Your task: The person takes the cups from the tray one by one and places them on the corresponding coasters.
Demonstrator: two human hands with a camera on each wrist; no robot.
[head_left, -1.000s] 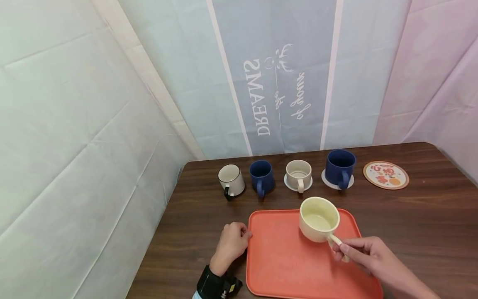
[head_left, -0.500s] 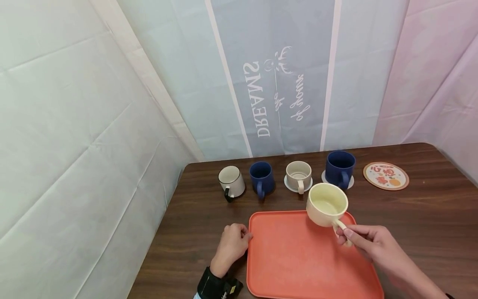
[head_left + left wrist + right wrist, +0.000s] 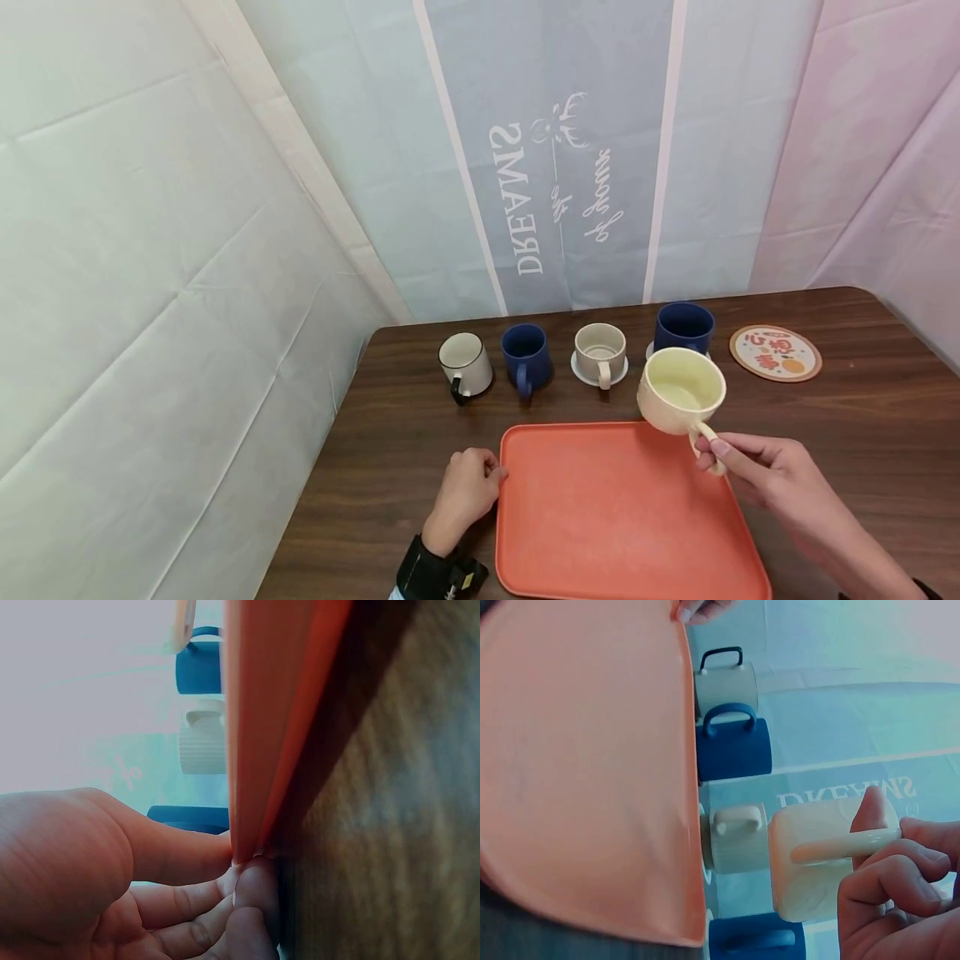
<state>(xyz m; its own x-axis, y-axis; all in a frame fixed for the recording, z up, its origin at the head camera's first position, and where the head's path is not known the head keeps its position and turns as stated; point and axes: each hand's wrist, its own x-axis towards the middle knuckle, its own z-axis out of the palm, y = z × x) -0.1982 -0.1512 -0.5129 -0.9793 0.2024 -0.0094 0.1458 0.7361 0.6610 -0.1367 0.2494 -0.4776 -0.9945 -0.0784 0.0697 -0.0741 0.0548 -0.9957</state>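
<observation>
My right hand [image 3: 772,471] pinches the handle of a pale yellow mug [image 3: 667,408]. The mug hangs in the air over the tray's far right corner, its mouth up, hiding part of the right blue mug [image 3: 684,321]. In the right wrist view, thumb and fingers close on the handle of the pale mug [image 3: 802,881]. At the left, my left hand [image 3: 463,496] holds the side rim of an orange-red tray [image 3: 615,508]. The left wrist view has the thumb and fingertips pinching the rim of the tray [image 3: 259,712].
Along the far side stand a white mug with black handle [image 3: 463,362], a blue mug [image 3: 527,358] and a cream mug [image 3: 600,350] on a white coaster. A printed round coaster [image 3: 776,352] lies right of them on the dark wood table [image 3: 862,400]. Fabric [image 3: 562,50] hangs behind.
My right hand has carried the pale yellow mug away and to the right, from above the tray's middle to its far right corner. The left hand stays at the tray's rim.
</observation>
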